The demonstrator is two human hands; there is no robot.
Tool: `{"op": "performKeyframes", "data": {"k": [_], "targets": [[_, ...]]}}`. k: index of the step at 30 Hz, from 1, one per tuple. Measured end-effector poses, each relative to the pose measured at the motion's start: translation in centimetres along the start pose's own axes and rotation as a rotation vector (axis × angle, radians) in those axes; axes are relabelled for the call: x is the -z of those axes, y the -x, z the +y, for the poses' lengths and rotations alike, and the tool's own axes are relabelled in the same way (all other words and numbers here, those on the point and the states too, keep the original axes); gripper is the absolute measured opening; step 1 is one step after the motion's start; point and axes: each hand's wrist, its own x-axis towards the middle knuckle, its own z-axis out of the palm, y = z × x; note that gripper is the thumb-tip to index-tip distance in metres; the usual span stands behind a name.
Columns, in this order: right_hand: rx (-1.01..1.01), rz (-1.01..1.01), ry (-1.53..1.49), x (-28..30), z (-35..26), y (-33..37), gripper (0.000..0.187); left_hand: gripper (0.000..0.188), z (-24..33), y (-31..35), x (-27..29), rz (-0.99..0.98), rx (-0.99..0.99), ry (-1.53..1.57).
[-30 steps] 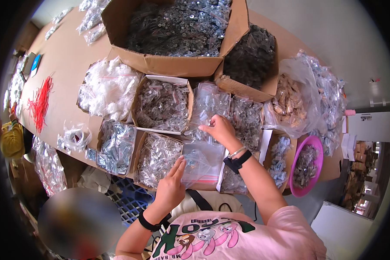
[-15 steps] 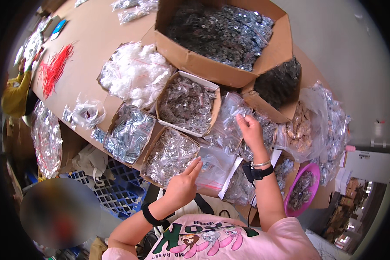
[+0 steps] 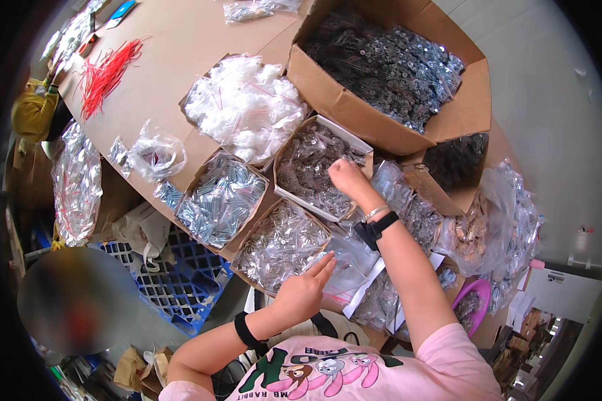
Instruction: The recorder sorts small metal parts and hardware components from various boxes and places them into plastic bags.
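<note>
My left hand (image 3: 301, 294) is at the front edge of a cardboard box of small bagged clear-and-silver parts (image 3: 284, 240). Its index and middle fingers stretch forward, pressed together, at the edge of a clear plastic bag (image 3: 351, 264). The thumb side is hidden, though the hand appears to grip that bag. My right hand (image 3: 351, 179) is over the right part of a white-rimmed box (image 3: 344, 128) filled with small bagged dark metal parts. Its fingers are curled in; what they hold, if anything, is hidden.
A large carton (image 3: 354, 117) of washer-like metal pieces stands at the back. White bagged pieces (image 3: 244, 107) and silver bagged rods (image 3: 224, 197) are to the left. A pink basket (image 3: 480, 304) and plastic bags (image 3: 508, 227) lie right. Red ties (image 3: 107, 73) lie far left, near another person's yellow sleeve (image 3: 37, 110).
My right hand has moved left from the clear bags to over the white-rimmed box, its fingers now curled. My left hand stays by the clear plastic bag. The whole view has shifted.
</note>
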Motion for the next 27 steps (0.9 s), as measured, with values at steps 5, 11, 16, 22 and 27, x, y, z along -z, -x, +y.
{"op": "performKeyframes", "data": {"k": [5, 11, 16, 22, 27], "targets": [[0.105, 0.033, 0.364, -1.2, -2.8, 0.5, 0.037, 0.071, -0.8, 0.5, 0.1, 0.025, 0.029, -0.004], [0.155, -0.079, 0.013, 1.4, 1.3, -1.2, 0.02, 0.07, -1.1, -0.3, 0.1, 0.027, -0.019, 0.018], [0.069, -0.361, -0.964, 5.3, -1.9, 2.3, 0.013, 0.069, -1.8, 0.0, 0.4, 0.034, -0.001, -0.002], [-0.003, -0.71, -1.823, 5.6, -5.9, 3.5, 0.008, 0.068, -2.3, -0.4, 0.2, -0.023, -0.045, -0.005], [0.014, -0.893, -2.067, 4.5, -11.2, 1.7, 0.023, 0.071, -3.0, -0.8, 0.2, -0.007, -0.041, 0.012]]}}
